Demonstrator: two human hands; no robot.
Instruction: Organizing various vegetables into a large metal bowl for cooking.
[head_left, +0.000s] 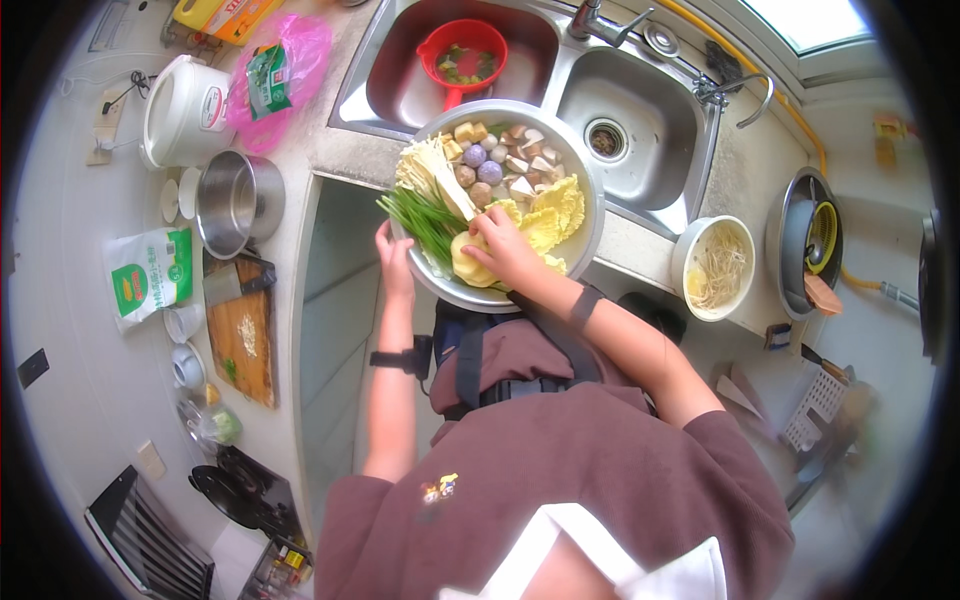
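My left hand (395, 259) grips the left rim of a large metal bowl (595, 206), which overhangs the counter edge before the sinks. Inside it, my right hand (506, 244) reaches over pale yellow potato slices (474, 266), thumb touching them and fingers bent; whether it grips any is unclear. Green chives or similar stalks (424, 217) lie beside a bunch of enoki mushrooms (435, 172). Farther back are purple and brown balls (490, 172), yellow tofu-like cubes (469, 133) and cut mushrooms (529, 161). Yellow cabbage leaves (555, 214) fill the right side.
A red strainer (463, 56) sits in the left sink; the right sink (637, 127) adjoins it. A bowl of bean sprouts (716, 266) stands right. Leftward, a cleaver (240, 281) and chopped garlic-like bits (248, 334) lie on a wooden board (232, 315), near a steel pot (262, 202).
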